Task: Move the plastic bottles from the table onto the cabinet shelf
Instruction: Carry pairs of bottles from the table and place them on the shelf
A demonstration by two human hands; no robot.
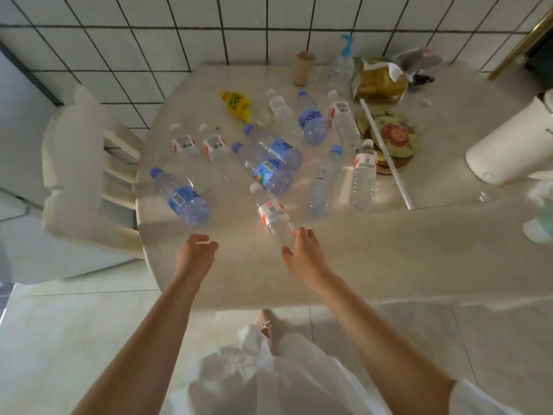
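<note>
The white jug (508, 142) runs off the right edge; the bottle labels (270, 209) are too blurred to read.

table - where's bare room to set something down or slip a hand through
Bare table lies along the near edge, right of the right hand, and between both hands. Crowded: the middle and back, from the blue-label bottle across to the coasters.

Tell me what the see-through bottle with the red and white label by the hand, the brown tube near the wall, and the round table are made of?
The see-through bottle with the red and white label looks like thin glossy clear plastic: the table shows through it. The brown tube looks like dull cardboard, matte and hollow. The round table looks like pale speckled stone or laminate; which one is unclear.
</note>
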